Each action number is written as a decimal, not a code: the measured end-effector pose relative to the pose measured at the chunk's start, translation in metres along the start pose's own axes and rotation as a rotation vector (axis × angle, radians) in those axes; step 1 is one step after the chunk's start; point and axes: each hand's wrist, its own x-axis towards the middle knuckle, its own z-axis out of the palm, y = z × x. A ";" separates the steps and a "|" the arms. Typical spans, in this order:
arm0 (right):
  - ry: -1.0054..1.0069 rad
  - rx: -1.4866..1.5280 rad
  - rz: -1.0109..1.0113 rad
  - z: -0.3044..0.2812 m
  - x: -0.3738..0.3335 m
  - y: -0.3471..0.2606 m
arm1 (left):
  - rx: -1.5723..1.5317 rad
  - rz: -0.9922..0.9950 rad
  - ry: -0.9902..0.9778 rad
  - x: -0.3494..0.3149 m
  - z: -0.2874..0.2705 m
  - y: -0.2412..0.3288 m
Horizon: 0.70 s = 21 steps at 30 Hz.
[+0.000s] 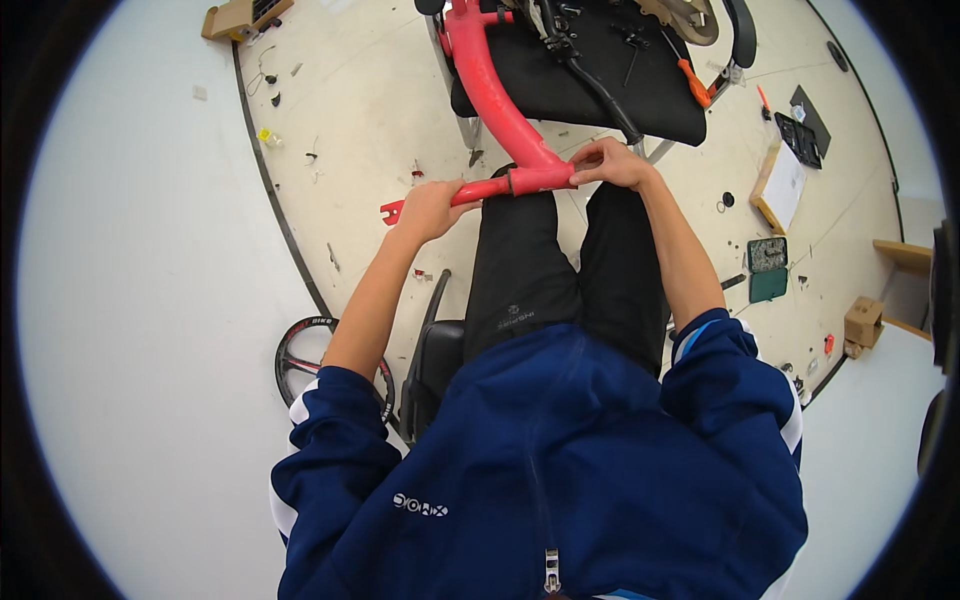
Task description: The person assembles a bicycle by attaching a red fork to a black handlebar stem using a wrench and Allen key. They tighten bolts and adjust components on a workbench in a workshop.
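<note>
A red bicycle frame slopes down from the chair, its head tube lying across my thighs. My left hand is closed around a red bicycle fork, whose slotted end sticks out to the left. The fork's other end meets the left opening of the head tube, with a dark ring at the joint. At the tube's right end, my right hand has thumb and fingers bent onto the rim. Whether a small part sits under those fingertips is hidden.
On the black chair ahead lie black bicycle parts and an orange-handled screwdriver. A red-and-black wheel leans at my left. Floor items at right include a green case, a black tool case and a cardboard box.
</note>
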 end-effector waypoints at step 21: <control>0.605 0.269 -0.257 -0.037 -0.050 -0.122 | -0.361 -0.041 0.213 0.026 -0.046 0.080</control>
